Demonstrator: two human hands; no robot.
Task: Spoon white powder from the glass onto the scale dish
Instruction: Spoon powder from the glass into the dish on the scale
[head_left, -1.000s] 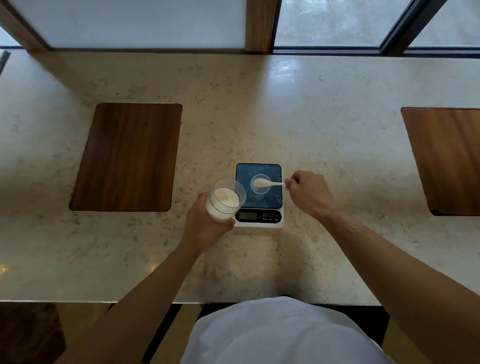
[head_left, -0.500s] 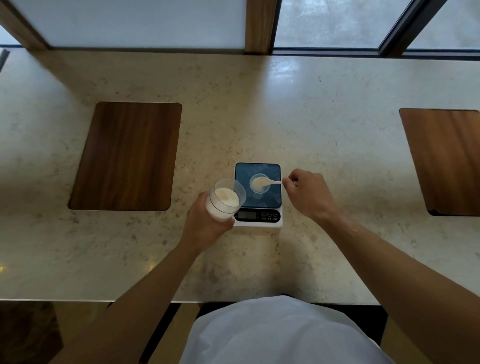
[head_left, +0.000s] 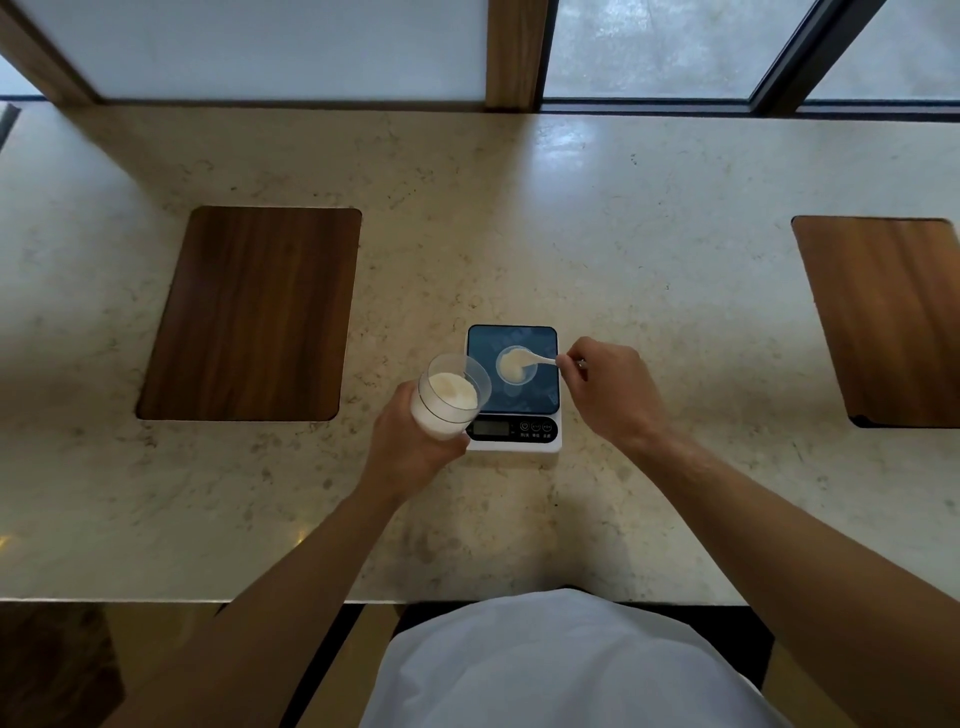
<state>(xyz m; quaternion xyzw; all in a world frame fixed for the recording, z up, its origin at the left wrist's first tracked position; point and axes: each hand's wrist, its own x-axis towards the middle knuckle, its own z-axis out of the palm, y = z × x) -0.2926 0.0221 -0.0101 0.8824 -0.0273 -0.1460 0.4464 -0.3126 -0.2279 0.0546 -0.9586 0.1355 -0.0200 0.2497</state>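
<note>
- so, counting what i see from the head view: one glass (head_left: 451, 397), one scale (head_left: 514, 387), one small clear dish (head_left: 516, 365), one white spoon (head_left: 540, 359), and two dark wooden panels set into the counter (head_left: 623, 234), one on the left (head_left: 254, 312) and one on the right (head_left: 888, 317).
- my left hand (head_left: 410, 449) is wrapped around the lower part of the glass and holds it tilted just left of the scale, overlapping the scale's near left corner; white powder (head_left: 452, 392) fills most of it.
- my right hand (head_left: 605, 392) pinches the end of the spoon's handle between the fingertips, at the scale's right edge.
- the spoon's bowl lies over the dish, which sits in the middle of the scale's blue platform; a small heap of white powder lies in the dish.
- the scale's front strip has one display and three round buttons with tiny captions under them; the writing is too small to read, and the display shows no digits i can make out.
- no brand mark is legible anywhere.
</note>
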